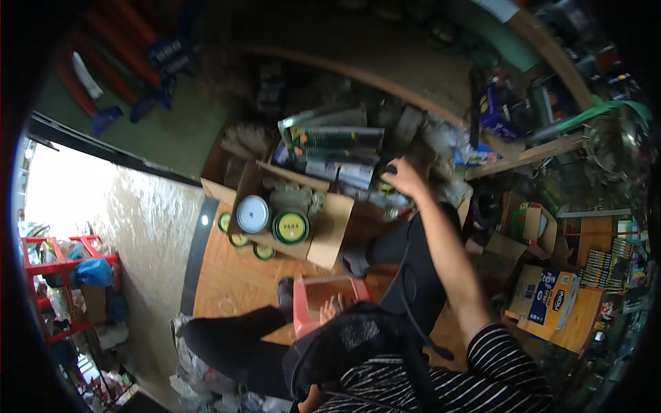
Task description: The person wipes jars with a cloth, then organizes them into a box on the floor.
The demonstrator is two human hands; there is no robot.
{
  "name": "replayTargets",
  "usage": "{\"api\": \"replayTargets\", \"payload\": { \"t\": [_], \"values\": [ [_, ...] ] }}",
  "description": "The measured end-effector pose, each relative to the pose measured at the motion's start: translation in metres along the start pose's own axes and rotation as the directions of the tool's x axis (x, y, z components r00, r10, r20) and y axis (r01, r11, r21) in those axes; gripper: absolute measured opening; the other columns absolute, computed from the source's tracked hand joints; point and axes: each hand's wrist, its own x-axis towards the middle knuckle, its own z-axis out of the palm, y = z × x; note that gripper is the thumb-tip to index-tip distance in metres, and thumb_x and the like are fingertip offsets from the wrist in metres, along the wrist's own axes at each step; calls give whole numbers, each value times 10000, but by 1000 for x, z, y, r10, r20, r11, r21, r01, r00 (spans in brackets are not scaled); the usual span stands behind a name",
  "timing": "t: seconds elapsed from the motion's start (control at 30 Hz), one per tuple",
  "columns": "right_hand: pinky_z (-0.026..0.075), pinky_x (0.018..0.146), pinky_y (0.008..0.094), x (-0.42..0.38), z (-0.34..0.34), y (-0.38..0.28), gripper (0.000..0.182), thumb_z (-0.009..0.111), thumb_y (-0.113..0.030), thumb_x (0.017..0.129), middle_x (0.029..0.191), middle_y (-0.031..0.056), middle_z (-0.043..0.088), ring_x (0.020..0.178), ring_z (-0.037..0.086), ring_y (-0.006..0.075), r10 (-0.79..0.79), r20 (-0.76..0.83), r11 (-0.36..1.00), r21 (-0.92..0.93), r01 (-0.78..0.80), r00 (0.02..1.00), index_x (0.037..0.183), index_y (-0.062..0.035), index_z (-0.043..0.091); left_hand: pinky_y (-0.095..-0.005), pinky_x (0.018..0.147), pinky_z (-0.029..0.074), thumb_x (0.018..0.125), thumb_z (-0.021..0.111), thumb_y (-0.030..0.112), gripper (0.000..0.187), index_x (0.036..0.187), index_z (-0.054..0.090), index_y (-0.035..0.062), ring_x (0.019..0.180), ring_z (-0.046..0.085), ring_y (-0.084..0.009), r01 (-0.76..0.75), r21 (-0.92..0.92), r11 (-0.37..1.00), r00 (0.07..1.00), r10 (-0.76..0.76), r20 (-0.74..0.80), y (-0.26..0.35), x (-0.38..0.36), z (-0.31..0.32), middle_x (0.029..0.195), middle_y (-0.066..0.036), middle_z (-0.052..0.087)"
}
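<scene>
My right hand [406,177] reaches out over the clutter beyond my knee, with its fingers bent around a small dark and yellowish thing that I cannot make out. Just left of it stand flat packages [334,141] packed in a carton. My left hand [332,308] is low between my legs, its fingers stretched out at a pinkish-red plastic stool [301,308]. An open cardboard box [332,227] sits ahead on the floor. At its near side are a round can with a yellow-green lid [290,227] and a can with a pale lid [253,214].
More yellow-green lidded cans [264,252] stand on the tiled floor [227,282] beside the box. On the right are a blue-and-brown carton [544,297] and crowded shelves. A wooden ledge [358,72] runs across the back. A red metal rack [58,289] stands at left.
</scene>
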Motion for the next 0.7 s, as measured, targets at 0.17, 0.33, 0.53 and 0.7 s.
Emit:
{"api": "replayTargets", "payload": {
  "t": [0.17,0.33,0.53,0.7],
  "values": [
    [518,911,343,-98,30,-130,224,662,-217,963,988,117,717,975,688,224,-290,-59,844,456,284,955,1011,0,696,-376,841,520,1017,569,219,211,1026,607,12,908,682,-240,218,-714,665,976,-140,167,1,12,6,939,-105,659],
    [548,842,368,-193,133,-158,161,667,-130,958,984,124,720,948,701,289,-493,-32,732,524,435,869,953,20,723,-311,850,533,1079,507,192,201,1139,570,10,952,650,-161,-73,-882,465,981,-124,-146,-64,31,1,1016,-93,642],
    [499,890,382,-249,116,-202,155,685,-93,891,988,80,676,993,633,275,-658,-227,654,302,694,718,1031,-45,730,-274,776,577,1068,554,202,268,1262,574,18,912,688,-136,-65,-997,45,976,-205,-72,-38,-15,-91,1056,-69,670],
    [507,903,384,-275,115,-204,276,696,-48,803,1065,63,645,1058,621,257,-743,-213,622,132,772,635,1075,-76,730,-261,789,559,1056,550,138,209,1203,607,2,930,667,-121,-104,-994,20,987,-119,-105,-42,-21,-87,1061,-49,673]
  ]
}}
